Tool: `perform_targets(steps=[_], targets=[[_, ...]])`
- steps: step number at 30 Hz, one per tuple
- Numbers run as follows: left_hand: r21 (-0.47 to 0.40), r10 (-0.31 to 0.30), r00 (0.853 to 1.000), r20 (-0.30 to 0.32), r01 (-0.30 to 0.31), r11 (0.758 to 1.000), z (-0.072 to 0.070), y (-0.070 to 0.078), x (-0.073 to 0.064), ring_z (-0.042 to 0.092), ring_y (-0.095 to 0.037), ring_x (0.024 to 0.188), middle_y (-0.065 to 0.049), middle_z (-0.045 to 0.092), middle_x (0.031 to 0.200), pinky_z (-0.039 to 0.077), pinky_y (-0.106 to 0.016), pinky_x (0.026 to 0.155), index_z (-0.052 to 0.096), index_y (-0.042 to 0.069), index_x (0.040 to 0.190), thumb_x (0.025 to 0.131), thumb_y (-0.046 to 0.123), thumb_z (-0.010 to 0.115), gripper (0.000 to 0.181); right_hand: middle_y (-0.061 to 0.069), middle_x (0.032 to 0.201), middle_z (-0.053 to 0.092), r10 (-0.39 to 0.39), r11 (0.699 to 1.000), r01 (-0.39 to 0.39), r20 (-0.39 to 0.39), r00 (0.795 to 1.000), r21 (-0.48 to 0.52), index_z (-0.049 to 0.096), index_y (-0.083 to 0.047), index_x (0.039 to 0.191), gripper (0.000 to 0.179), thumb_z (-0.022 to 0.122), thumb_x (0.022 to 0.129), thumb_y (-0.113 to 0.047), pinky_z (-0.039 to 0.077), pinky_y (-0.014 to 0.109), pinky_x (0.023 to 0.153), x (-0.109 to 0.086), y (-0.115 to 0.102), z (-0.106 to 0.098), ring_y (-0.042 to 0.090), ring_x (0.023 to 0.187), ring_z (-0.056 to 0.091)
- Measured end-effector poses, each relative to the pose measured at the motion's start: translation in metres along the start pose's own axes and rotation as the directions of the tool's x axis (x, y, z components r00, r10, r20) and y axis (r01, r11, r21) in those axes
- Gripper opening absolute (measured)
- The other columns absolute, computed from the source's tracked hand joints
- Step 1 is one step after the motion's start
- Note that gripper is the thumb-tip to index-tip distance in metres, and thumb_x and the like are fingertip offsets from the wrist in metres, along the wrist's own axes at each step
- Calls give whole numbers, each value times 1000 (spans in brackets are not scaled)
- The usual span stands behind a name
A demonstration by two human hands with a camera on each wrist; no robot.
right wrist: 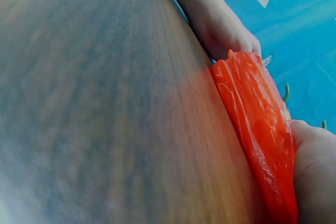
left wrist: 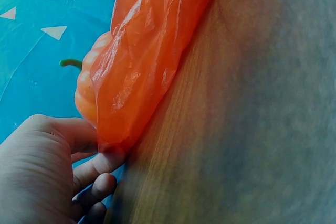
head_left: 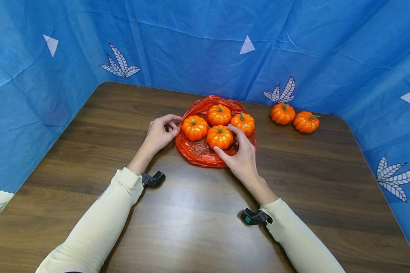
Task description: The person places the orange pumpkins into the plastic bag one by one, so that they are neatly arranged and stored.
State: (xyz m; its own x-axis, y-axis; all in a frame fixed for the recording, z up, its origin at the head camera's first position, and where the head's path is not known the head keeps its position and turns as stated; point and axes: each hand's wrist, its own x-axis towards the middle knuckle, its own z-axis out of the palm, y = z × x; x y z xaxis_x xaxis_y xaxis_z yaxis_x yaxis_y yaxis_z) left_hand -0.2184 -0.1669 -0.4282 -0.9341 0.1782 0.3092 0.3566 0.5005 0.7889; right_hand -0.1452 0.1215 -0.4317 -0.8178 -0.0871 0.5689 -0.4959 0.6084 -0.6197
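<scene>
A red plastic bag (head_left: 203,153) lies spread on the table with its mouth up, and several small orange pumpkins with green stems sit inside it. My left hand (head_left: 158,134) pinches the bag's left rim between thumb and fingers; the left wrist view shows the film (left wrist: 136,72) rising from that pinch beside a pumpkin (left wrist: 86,95). With thumb and fingers on either side, my right hand (head_left: 243,157) holds the front pumpkin (head_left: 219,138) within the bag. In the right wrist view the bag's wall (right wrist: 257,119) hides the right fingertips.
Two more pumpkins, one (head_left: 282,113) beside the other (head_left: 306,121), rest at the back right of the wooden table (head_left: 191,227). A blue patterned curtain (head_left: 198,49) hangs behind and along the sides. Each wrist carries a black strap mount.
</scene>
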Motion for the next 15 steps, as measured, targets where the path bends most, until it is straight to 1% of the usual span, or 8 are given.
perform_targets(steps=[5,8,12,15], targets=[[-4,1,1000,0,-1,1000,0,0,1,57,-19,72,-7,70,80,41,-21,66,77,12,119,91,6,70,29,11,148,62,-33,999,33,-9,999,-29,62,-9,141,68,91,82,-27,43,42,117,0,0,-1,24,137,57],[-6,3,1000,3,-3,1000,0,-1,1,57,-20,73,-8,70,81,40,-20,66,76,11,119,91,6,70,29,11,147,62,-43,999,42,-19,999,-29,63,-9,140,67,91,82,-27,42,41,118,0,0,-1,24,138,57],[-4,0,1000,7,0,1000,0,-1,1,57,-20,73,-9,70,81,41,-20,66,76,11,120,92,6,70,30,9,145,64,-41,999,40,-56,998,-11,64,-8,139,63,89,85,-29,43,40,116,0,-1,-2,22,136,58],[0,-5,1000,9,5,1000,0,-1,1,57,-20,73,-8,70,81,41,-21,66,76,12,120,92,6,70,30,7,141,66,-36,999,37,-89,995,9,64,-7,138,59,85,88,-29,46,40,113,1,-2,-3,21,133,60]])
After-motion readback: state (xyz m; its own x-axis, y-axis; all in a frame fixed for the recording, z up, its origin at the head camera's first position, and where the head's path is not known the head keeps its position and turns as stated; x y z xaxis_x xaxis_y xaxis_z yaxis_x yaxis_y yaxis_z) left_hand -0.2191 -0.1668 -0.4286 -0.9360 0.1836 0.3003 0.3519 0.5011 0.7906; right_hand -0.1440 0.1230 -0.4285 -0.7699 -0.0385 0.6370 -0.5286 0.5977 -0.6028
